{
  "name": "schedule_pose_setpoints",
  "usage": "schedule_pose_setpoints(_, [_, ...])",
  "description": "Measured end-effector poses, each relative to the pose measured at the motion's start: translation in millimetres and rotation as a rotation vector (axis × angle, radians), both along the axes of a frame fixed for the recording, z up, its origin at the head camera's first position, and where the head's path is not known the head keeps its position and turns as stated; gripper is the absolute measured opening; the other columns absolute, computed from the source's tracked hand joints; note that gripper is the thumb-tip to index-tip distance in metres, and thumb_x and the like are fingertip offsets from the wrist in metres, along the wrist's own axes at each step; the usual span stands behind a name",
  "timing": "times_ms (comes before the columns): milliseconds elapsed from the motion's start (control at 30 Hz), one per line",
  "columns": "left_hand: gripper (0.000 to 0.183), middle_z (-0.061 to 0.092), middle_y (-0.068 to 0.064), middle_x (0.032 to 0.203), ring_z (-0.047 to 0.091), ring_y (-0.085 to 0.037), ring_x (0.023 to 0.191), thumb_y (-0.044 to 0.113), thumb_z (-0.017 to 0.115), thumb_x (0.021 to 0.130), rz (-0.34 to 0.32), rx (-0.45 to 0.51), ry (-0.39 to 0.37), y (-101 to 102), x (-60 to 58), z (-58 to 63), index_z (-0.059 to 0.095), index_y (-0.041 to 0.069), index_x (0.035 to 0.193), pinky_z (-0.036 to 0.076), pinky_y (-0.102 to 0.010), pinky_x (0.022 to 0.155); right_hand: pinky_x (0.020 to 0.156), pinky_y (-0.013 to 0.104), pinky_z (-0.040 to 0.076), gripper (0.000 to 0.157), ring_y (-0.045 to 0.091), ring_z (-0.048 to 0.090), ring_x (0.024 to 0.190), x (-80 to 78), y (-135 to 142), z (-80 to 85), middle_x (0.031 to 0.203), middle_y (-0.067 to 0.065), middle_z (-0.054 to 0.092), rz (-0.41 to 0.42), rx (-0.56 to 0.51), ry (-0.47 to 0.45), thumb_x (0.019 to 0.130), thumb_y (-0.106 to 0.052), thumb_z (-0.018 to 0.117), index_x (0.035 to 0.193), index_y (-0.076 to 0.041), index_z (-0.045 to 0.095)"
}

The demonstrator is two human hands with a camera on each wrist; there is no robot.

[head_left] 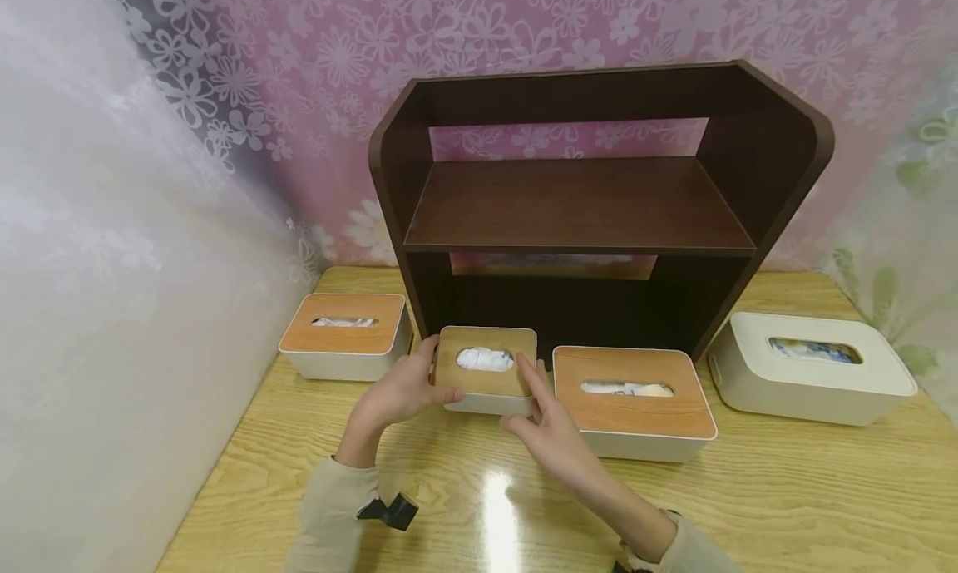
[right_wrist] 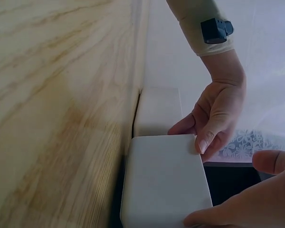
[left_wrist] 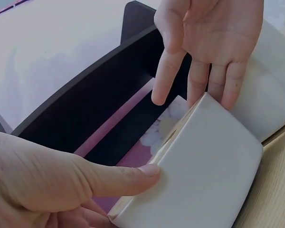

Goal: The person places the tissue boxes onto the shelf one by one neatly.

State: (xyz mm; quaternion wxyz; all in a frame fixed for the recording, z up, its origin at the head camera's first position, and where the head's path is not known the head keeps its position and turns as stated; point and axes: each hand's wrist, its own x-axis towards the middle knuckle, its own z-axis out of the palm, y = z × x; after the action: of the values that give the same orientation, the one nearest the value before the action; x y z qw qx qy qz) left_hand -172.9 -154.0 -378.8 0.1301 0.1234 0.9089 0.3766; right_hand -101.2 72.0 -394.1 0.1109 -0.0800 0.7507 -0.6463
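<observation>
A small tissue box (head_left: 485, 383) with a wood-look lid and white sides stands before the dark brown shelf (head_left: 580, 203). White tissue shows in its oval slot. My left hand (head_left: 407, 386) grips its left end, with the thumb on the front upper edge in the left wrist view. At the right end, my right hand (head_left: 557, 432) touches the box with fairly straight fingers, the index by the lid's edge. From the right wrist view, the white side of the tissue box (right_wrist: 164, 175) appears close to the table; I cannot tell whether it is lifted.
A wood-lidded tissue box (head_left: 344, 328) stands left, and a larger one (head_left: 632, 411) sits just right of my right hand. Farther right is an all-white tissue box (head_left: 812, 369). The shelf's uprights and middle board rise behind. Everything stands on a wooden table (head_left: 441, 506).
</observation>
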Motion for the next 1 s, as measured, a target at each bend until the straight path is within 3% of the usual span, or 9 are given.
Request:
schedule_pose_setpoints(233, [0.099, 0.06, -0.024, 0.131, 0.064, -0.027, 0.108, 0.031, 0.079, 0.086, 0.043, -0.031, 0.003, 3, -1.4, -0.4, 0.017, -0.002, 0.156, 0.052, -0.046, 0.092, 0.119, 0.052, 0.01, 0.082, 0.029, -0.012, 0.151, -9.4, 0, -0.9, 0.164, 0.01, -0.017, 0.005, -0.017, -0.009, 0.093, -0.01, 0.057, 0.161, -0.017, 0.012])
schedule_pose_setpoints(500, [0.092, 0.051, -0.025, 0.142, 0.057, -0.034, 0.122, 0.025, 0.077, 0.088, 0.066, -0.029, 0.03, 6, -0.5, 1.0, 0.021, -0.004, 0.155, 0.049, -0.05, 0.097, 0.118, 0.055, 0.012, 0.08, 0.036, -0.003, 0.151, -11.3, -1, -0.2, 0.165, 0.014, -0.013, -0.037, 0.008, -0.009, 0.093, -0.01, 0.059, 0.161, -0.018, 0.017])
schedule_pose_setpoints(667, [0.09, 0.051, -0.025, 0.142, 0.059, -0.033, 0.12, 0.024, 0.076, 0.089, 0.066, -0.03, 0.079, 7, -2.9, -1.9, 0.022, -0.005, 0.154, 0.049, -0.05, 0.097, 0.117, 0.062, 0.009, 0.079, 0.034, -0.007, 0.151, -18.1, -2, 2.2, 0.166, 0.014, -0.006, -0.046, 0.033, 0.019, 0.093, -0.013, 0.059, 0.16, -0.018, 0.019])
schedule_pose_setpoints(867, [0.092, 0.042, -0.025, 0.15, 0.051, -0.036, 0.13, 0.027, 0.074, 0.091, 0.067, 0.01, 0.1, 7, -5.8, -6.5, 0.017, -0.006, 0.155, 0.046, -0.051, 0.102, 0.117, 0.06, 0.01, 0.084, 0.033, -0.001, 0.151, -30.2, -5, 2.8, 0.166, 0.016, 0.002, -0.064, -0.032, -0.002, 0.092, -0.009, 0.057, 0.161, -0.011, 0.007])
schedule_pose_setpoints(900, [0.092, 0.04, -0.025, 0.151, 0.049, -0.036, 0.132, 0.028, 0.074, 0.091, 0.07, 0.015, 0.094, 7, -6.3, -7.1, 0.017, -0.006, 0.156, 0.045, -0.051, 0.103, 0.117, 0.06, 0.011, 0.086, 0.033, 0.001, 0.151, -31.3, -5, 3.0, 0.165, 0.017, 0.001, -0.07, -0.046, -0.011, 0.092, -0.009, 0.057, 0.161, -0.01, 0.004])
schedule_pose_setpoints(933, [0.093, 0.038, -0.026, 0.152, 0.047, -0.037, 0.133, 0.028, 0.073, 0.091, 0.072, 0.018, 0.09, 7, -6.5, -7.2, 0.016, -0.006, 0.156, 0.044, -0.052, 0.103, 0.117, 0.06, 0.012, 0.089, 0.035, 0.014, 0.147, -32.2, -5, 3.2, 0.165, 0.017, -0.002, -0.078, -0.055, -0.018, 0.092, -0.009, 0.057, 0.16, -0.01, 0.001])
schedule_pose_setpoints(1000, [0.092, 0.037, -0.026, 0.153, 0.047, -0.038, 0.134, 0.029, 0.073, 0.092, 0.076, 0.022, 0.084, 7, -7.0, -7.5, 0.016, -0.006, 0.156, 0.043, -0.053, 0.104, 0.118, 0.058, 0.011, 0.092, 0.034, 0.011, 0.149, -33.8, -6, 3.9, 0.165, 0.014, -0.006, -0.093, -0.068, -0.033, 0.092, -0.009, 0.057, 0.16, -0.009, -0.005])
